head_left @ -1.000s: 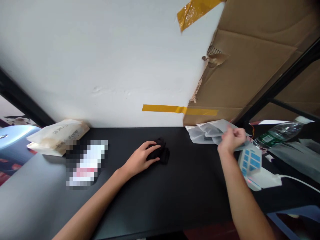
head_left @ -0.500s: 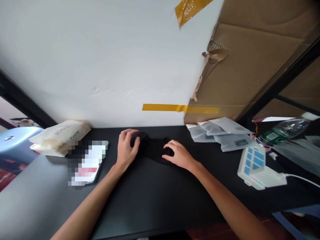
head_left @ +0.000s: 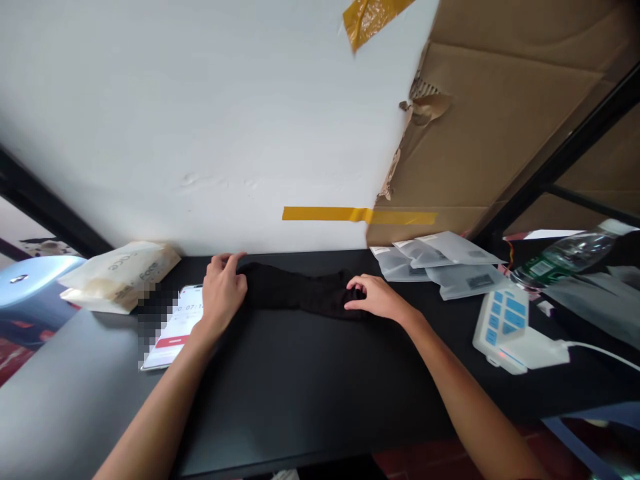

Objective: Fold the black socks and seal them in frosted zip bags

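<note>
Our right hand (head_left: pixel 379 297) grasps the black cloth (head_left: pixel 295 290) by its right end; our left hand (head_left: pixel 223 291), grip unclear, meets its left. It stretches lengthwise between them.

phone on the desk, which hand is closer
Left: the left hand is just right of the phone, at the left end of the black cloth; the right hand is farther off, at the cloth's right end.
</note>
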A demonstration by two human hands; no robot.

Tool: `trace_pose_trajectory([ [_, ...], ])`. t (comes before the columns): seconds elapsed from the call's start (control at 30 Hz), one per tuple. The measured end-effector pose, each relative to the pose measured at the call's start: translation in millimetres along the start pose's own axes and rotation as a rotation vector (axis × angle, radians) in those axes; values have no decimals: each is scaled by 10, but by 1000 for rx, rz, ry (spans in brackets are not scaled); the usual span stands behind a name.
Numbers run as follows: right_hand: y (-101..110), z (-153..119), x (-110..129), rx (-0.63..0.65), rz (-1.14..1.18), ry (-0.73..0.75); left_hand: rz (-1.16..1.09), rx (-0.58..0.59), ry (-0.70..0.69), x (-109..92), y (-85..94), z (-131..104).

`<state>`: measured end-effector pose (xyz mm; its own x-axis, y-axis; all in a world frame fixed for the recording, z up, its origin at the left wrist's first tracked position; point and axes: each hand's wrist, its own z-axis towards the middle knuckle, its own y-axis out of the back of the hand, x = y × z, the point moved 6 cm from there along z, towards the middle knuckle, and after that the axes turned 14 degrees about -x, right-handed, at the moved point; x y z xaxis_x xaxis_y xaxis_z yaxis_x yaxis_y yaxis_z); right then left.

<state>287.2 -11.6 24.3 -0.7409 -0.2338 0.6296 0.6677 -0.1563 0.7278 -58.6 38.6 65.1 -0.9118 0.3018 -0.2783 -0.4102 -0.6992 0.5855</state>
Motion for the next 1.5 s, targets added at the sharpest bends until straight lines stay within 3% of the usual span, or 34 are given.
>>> trace_pose_trajectory([
  [0.07, 22, 12, -54, 9, 34, -22, -21, 37, -76, -53, -46, -37],
  [0.17, 0, 31, -55, 15, 73, 8, -154, 221, -235, -263, -211, -162],
  [0.27, 12, 57, 18, -36, 99, 77, -262, 377, -266, -365, -320, -211],
  [0.37, 162, 66, 156, -151, 119, 170, -373, 392, -181, -362, -218, -102],
  [0.47, 395, 18, 325, -197, 109, 272, -447, 428, -159, -417, 73, -34],
  [0.57, 470, -78, 411, 66, 148, 254, -479, 634, -222, -545, 384, -179],
  [0.63, 431, -160, 402, 290, 192, 182, -491, 840, -221, -595, 502, -351],
  [0.67, 414, -179, 384, 334, 198, 155, -481, 901, -207, -594, 524, -412],
  [0.73, 385, -154, 318, 275, 139, 139, -416, 857, -200, -544, 488, -429],
  [0.87, 243, -70, 134, 94, -120, 158, -198, 487, -357, -396, 190, -281],
  [1.0, 230, -38, 40, 59, -180, 189, -100, 513, -452, -312, -140, -245],
  [1.1, 445, 35, 80, -107, -117, 210, -112, 508, -414, -317, -121, -131],
  [1.2, 691, 120, 201, -476, -81, 215, -35, 370, -303, -360, -6, 73],
  [1.27, 686, 115, 342, -652, -115, 238, 52, 255, -268, -454, 49, 148],
  [1.3, 610, 95, 432, -673, -134, 268, 54, 233, -286, -537, 50, 132],
  [1.37, 342, 19, 620, -580, -169, 363, -32, 288, -377, -739, -4, -24],
  [1.43, -14, -102, 747, -358, -208, 454, -115, 417, -472, -889, -93, -299],
  [1.5, -340, -240, 756, -123, -253, 477, -116, 526, -502, -918, -179, -583],
])
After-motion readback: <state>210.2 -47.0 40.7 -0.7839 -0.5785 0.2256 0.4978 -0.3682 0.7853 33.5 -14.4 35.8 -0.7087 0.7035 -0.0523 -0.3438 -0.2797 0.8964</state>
